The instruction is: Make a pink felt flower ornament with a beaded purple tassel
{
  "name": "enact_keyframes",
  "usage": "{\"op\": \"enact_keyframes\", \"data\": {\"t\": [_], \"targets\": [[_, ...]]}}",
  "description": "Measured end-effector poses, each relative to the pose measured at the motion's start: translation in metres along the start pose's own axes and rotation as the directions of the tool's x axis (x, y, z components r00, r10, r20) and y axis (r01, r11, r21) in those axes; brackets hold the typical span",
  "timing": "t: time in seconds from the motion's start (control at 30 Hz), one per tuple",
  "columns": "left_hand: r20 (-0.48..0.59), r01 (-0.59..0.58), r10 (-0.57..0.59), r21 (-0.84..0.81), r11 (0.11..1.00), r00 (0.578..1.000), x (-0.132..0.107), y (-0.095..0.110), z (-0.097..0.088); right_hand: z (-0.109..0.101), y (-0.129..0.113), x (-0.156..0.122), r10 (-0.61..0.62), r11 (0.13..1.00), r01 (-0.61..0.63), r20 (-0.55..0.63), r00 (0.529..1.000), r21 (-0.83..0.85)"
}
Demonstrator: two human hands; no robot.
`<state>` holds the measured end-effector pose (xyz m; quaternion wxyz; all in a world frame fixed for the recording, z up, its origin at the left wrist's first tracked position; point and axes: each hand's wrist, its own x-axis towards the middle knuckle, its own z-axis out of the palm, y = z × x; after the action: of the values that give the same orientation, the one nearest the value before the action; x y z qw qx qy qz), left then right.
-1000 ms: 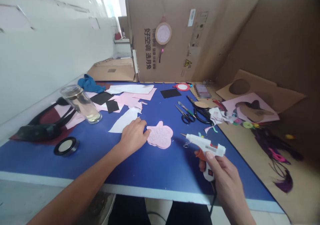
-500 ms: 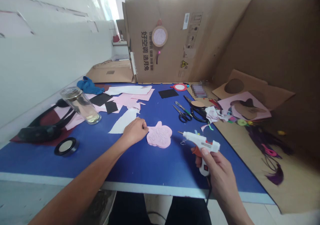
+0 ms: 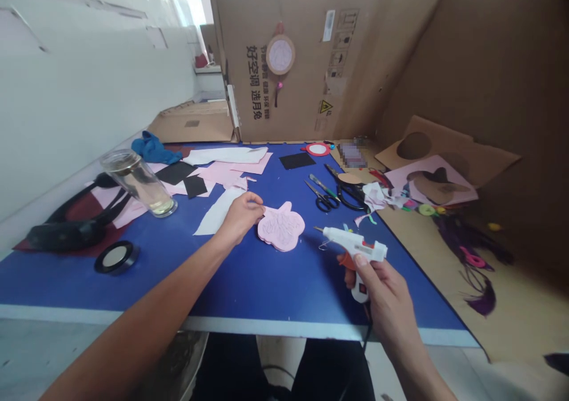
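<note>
My left hand (image 3: pixel 242 216) pinches the left edge of a pink butterfly- or flower-shaped cutout (image 3: pixel 282 229). The cutout has lines drawn on its face and looks layered; its near-left edge sits slightly off the table. In my right hand (image 3: pixel 386 294) is a white hot glue gun (image 3: pixel 355 244), with my fingers around its handle by the orange trigger. Its nozzle points left toward the cutout, a short gap away, and a thin strand hangs below it. White paper (image 3: pixel 217 214) lies just behind my left hand.
A lidded glass of liquid (image 3: pixel 144 184) and a black tape roll (image 3: pixel 116 257) stand left. Scissors (image 3: pixel 324 198), pliers-like black handles (image 3: pixel 351 196) and crumpled scraps (image 3: pixel 377 196) lie right. A cardboard sheet (image 3: pixel 306 92) rises behind the blue table (image 3: pixel 249 288).
My left hand has lifted and tilted the pink cutout a little, its shape now turned more toward me. The glue gun stays in my right hand. The view has shifted slightly.
</note>
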<state>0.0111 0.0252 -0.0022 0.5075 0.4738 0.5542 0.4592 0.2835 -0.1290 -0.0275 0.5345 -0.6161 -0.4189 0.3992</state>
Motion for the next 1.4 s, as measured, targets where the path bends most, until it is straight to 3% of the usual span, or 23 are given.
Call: {"op": "enact_keyframes", "data": {"t": [0.3, 0.63, 0.8, 0.97, 1.17, 1.27, 1.4], "targets": [[0.021, -0.034, 0.034, -0.016, 0.999, 0.999, 0.009, 0.005, 0.000, 0.001, -0.003, -0.001, -0.020, 1.000, 0.020, -0.005, 1.000, -0.023], [-0.093, -0.122, 0.112, -0.109, 0.987, 0.989, 0.022, 0.024, -0.011, 0.001, -0.006, 0.003, -0.033, 0.999, 0.034, 0.018, 0.999, -0.041], [-0.166, -0.183, 0.160, -0.137, 0.973, 0.973, 0.029, 0.028, -0.016, 0.007, -0.006, 0.014, 0.133, 0.987, -0.137, 0.058, 0.989, 0.087], [-0.231, -0.272, 0.241, -0.113, 0.956, 0.943, 0.041, 0.036, -0.023, 0.027, -0.015, 0.039, 0.197, 0.962, -0.234, 0.241, 0.950, 0.138], [-0.276, -0.372, 0.336, -0.085, 0.924, 0.900, 0.054, 0.055, -0.030, 0.072, -0.036, 0.088, 0.195, 0.962, -0.259, 0.447, 0.873, 0.087], [-0.304, -0.402, 0.359, -0.089, 0.911, 0.882, 0.055, 0.061, -0.032, 0.093, -0.040, 0.109, 0.181, 0.979, -0.202, 0.504, 0.844, -0.014], [-0.319, -0.427, 0.377, -0.101, 0.899, 0.870, 0.052, 0.062, -0.032, 0.106, -0.038, 0.131, 0.117, 0.986, -0.042, 0.503, 0.857, -0.158]]}}
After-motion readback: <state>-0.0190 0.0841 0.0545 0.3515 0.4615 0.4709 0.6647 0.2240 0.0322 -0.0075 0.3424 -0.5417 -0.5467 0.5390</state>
